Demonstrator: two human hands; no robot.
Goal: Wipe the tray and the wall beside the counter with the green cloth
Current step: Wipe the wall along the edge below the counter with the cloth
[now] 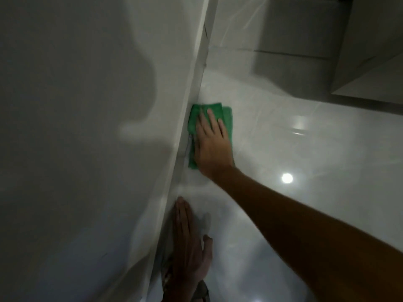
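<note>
A folded green cloth lies flat against the glossy white tiled wall, right beside a vertical corner edge. My right hand presses on the cloth with fingers stretched out, covering most of it. My left hand rests flat on the same glossy wall lower down, fingers together, holding nothing. No tray is in view.
A matte white panel fills the left half and meets the tiled wall at the corner edge. A pale cabinet juts out at the upper right. Lamp reflections shine on the tiles.
</note>
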